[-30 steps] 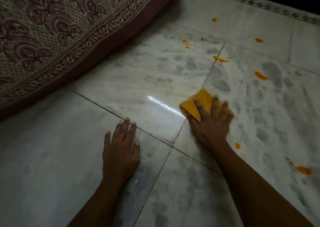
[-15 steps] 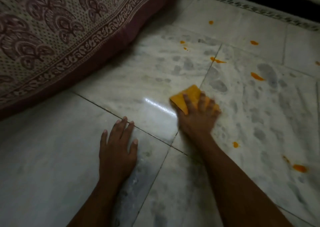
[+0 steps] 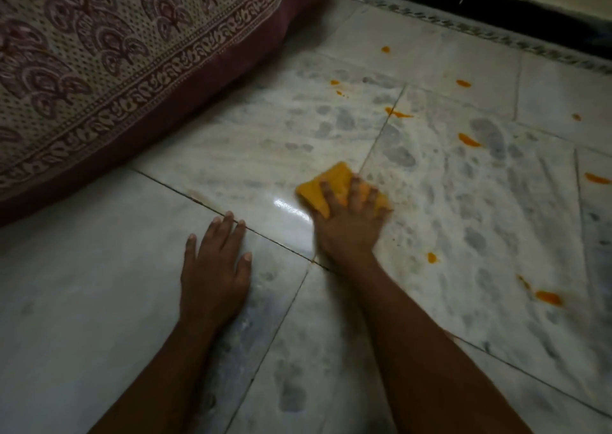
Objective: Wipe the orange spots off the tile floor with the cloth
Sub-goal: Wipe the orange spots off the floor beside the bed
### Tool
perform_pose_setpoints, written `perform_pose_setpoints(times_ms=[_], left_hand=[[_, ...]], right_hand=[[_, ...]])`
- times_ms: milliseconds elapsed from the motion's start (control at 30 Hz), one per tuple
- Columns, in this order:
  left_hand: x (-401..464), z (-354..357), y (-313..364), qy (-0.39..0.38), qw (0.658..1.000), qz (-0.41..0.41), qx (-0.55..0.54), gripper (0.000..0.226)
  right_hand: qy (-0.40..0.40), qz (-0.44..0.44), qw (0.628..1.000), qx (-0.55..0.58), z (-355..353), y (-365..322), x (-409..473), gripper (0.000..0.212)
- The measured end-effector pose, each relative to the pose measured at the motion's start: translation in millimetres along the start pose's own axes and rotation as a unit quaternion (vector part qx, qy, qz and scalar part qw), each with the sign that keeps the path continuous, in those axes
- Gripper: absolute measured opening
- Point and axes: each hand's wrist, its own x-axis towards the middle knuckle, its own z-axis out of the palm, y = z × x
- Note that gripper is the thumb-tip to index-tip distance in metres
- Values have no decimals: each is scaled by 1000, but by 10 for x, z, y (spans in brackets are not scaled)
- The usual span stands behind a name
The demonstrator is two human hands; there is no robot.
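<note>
Head view of a marble tile floor (image 3: 447,228), pale with grey mottling and dark grout lines. The right hand (image 3: 347,226) lies palm down on a folded orange cloth (image 3: 331,181), its fingers (image 3: 356,190) straight and slightly spread across the top of the cloth, pressing it flat to the floor; nothing is pinched in this grip. The cloth sits just to the near left of the point where a grout line running toward the wall crosses the tile edge, with a bright glare patch on the floor touching its left side. The left hand (image 3: 215,264) rests flat on the floor to the left of the cloth and nearer the camera, fingers extended and close together, holding nothing. Orange spots remain on the floor on the far and right sides of the cloth: one small spot (image 3: 431,257) to its near right, a larger smear (image 3: 548,297) farther right and nearer, a streak (image 3: 468,140) beyond it to the right, one (image 3: 397,113) on the grout line beyond the cloth, and others nearer the wall, such as one (image 3: 385,49) well beyond the cloth. A patterned bedspread (image 3: 116,52) with a maroon border hangs to the floor well to the left of the cloth. A dark skirting strip (image 3: 496,12) runs along the wall far beyond the cloth.
</note>
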Motion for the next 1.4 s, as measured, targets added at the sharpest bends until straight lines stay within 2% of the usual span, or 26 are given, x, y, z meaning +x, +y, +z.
perform_pose_setpoints(times_ms=[100, 133, 200, 267, 333, 367, 400, 467, 533, 567, 600, 667, 733, 800, 867, 900, 967, 1033, 1067, 1100, 1167, 1233, 1300, 1400], left_hand=[[-3, -37, 36, -12, 1000, 7, 1, 69], [-7, -62, 44, -16, 1000, 12, 0, 70], [15, -68, 18, -20, 1000, 17, -10, 72], [138, -92, -11, -34, 999, 33, -21, 74], [397, -42, 32, -65, 996, 55, -39, 75], [558, 3, 86, -84, 993, 68, -43, 74], [683, 34, 126, -96, 992, 74, -40, 73], [810, 66, 151, -72, 994, 74, -22, 72], [818, 81, 165, -29, 997, 75, -15, 68], [797, 87, 171, -23, 997, 74, -18, 67], [784, 93, 178, -22, 997, 75, -20, 66], [794, 109, 176, -18, 997, 72, -14, 66], [797, 108, 181, 2, 1000, 27, 13, 67], [795, 99, 210, 43, 997, -59, 39, 71], [780, 19, 254, 44, 992, -113, 45, 74], [760, 36, 280, 19, 992, -112, 45, 73], [801, -2, 260, -30, 994, -96, 39, 73], [954, -97, 143, -68, 995, -66, 19, 80], [1055, -137, 26, -81, 996, -43, 17, 84], [1165, -161, -126, -83, 996, -18, 32, 85], [1323, -163, -364, -70, 995, 18, 68, 80], [1359, -95, -477, -45, 996, 6, 74, 76], [1407, 21, -515, -23, 997, -15, 67, 76], [1363, 3, -507, -6, 999, -18, 51, 73]], right_hand=[[11, -156, 987, -22, 46, 141, -691, 63], [26, -170, 985, -24, 29, 359, -977, 66], [43, -134, 990, -29, -98, 817, -1217, 67], [55, -28, 998, -32, -199, 1062, -875, 66], [54, 62, 996, -14, -198, 924, -302, 68], [37, 77, 996, -14, -168, 782, -88, 67], [33, 70, 997, -13, -128, 635, -17, 66], [62, -30, 998, -9, -49, 540, -249, 62], [66, -137, 988, -27, -89, 821, -818, 62], [63, -152, 986, -22, -161, 1026, -1056, 64], [75, -132, 988, -19, -203, 1227, -1150, 65], [93, -16, 995, -33, -286, 1399, -839, 67], [97, 97, 990, -16, -245, 1147, -197, 69], [83, 112, 990, 12, -115, 738, 306, 66], [136, 48, 989, 29, 77, 334, 312, 62], [139, -12, 990, 26, 161, 247, 120, 61], [105, -141, 984, 3, 157, 269, -359, 67], [85, -196, 977, -10, 36, 513, -438, 72], [101, -179, 978, -17, 26, 616, -318, 68], [125, -127, 984, -12, 37, 623, -150, 62], [164, 23, 986, 16, 16, 401, 314, 61], [126, 82, 988, 31, 111, -24, 750, 63], [118, 12, 993, 16, 288, -361, 897, 60], [99, -133, 986, 21, 323, -395, 366, 56]])
